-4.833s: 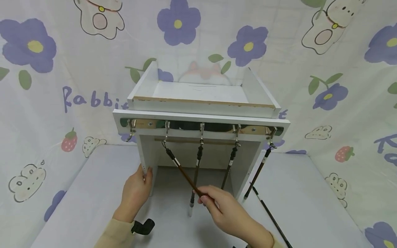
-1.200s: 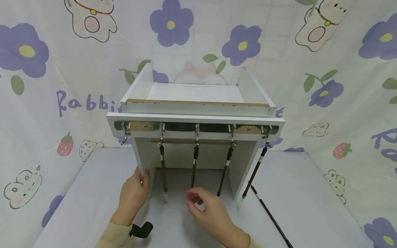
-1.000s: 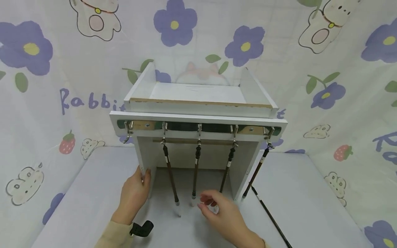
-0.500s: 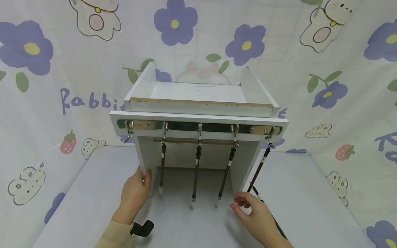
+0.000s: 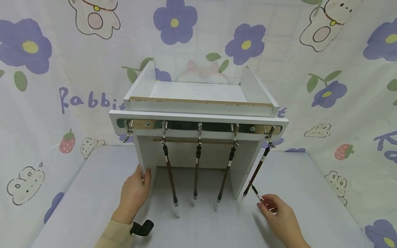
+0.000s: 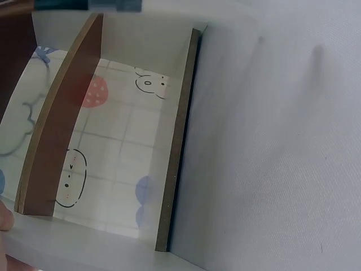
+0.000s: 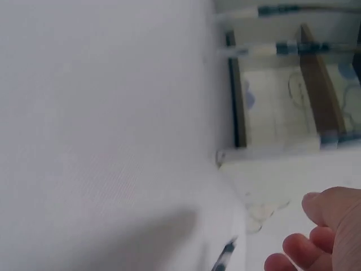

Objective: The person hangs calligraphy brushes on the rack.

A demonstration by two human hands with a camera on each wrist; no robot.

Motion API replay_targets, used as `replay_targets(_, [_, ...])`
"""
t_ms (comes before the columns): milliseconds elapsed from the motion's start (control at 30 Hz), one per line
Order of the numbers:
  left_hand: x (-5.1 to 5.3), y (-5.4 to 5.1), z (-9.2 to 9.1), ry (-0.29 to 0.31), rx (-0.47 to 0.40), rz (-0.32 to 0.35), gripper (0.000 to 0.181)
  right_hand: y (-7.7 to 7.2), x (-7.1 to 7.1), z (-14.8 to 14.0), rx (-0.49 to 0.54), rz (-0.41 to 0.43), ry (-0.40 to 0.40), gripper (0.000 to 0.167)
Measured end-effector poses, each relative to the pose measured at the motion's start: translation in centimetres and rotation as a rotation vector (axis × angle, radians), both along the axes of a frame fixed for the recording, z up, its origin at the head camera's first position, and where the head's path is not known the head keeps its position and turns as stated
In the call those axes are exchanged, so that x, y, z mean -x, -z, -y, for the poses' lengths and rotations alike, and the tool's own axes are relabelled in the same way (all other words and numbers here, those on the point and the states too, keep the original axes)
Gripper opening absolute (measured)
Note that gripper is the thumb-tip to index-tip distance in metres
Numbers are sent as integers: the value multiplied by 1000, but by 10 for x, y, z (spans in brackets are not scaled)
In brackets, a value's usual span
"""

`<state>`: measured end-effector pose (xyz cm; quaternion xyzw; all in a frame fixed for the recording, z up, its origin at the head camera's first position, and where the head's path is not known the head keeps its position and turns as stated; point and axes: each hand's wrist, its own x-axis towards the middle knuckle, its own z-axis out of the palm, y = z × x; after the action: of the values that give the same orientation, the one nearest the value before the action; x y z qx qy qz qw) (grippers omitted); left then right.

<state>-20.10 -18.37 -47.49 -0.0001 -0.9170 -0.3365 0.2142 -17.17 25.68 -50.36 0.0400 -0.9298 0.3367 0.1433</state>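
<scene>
My left hand [image 5: 134, 196] grips the lower left side panel [image 5: 145, 155] of a white wooden stand; its fingertips show at the left wrist view's edge. Several brown-shafted calligraphy brushes hang by loops from the stand's metal hooks, among them the leftmost brush [image 5: 170, 172] and the rightmost brush [image 5: 256, 172]. The far-left hook [image 5: 127, 131] bears nothing. Another calligraphy brush [image 5: 255, 191] lies on the table at the right, mostly hidden by my right hand [image 5: 280, 215]. In the right wrist view, that hand's loosely bent fingers stand apart from this brush [image 7: 224, 258].
An open white tray-like top [image 5: 198, 92] sits above the hook rail [image 5: 214, 127]. White cloth [image 5: 316, 206] covers the table. A patterned curtain [image 5: 279, 69] hangs behind. A black wrist device [image 5: 142, 228] is on my left wrist.
My right hand has let go of the leftmost hanging brush and moved right, over the brush on the table. The released brush has been swinging. My left hand has stayed on the side panel.
</scene>
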Motion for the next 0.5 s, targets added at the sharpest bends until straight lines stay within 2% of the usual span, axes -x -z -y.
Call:
replay_targets(167, [0, -1, 0, -4, 1, 11, 36, 9, 1, -17, -3, 80, 62, 30])
replay_targets(400, [0, -1, 0, -1, 10, -11, 34, 11, 3, -26, 14, 315, 166, 45])
replay_targets(500, [0, -1, 0, -7, 12, -13, 32, 11, 2, -28, 38, 342, 176, 47])
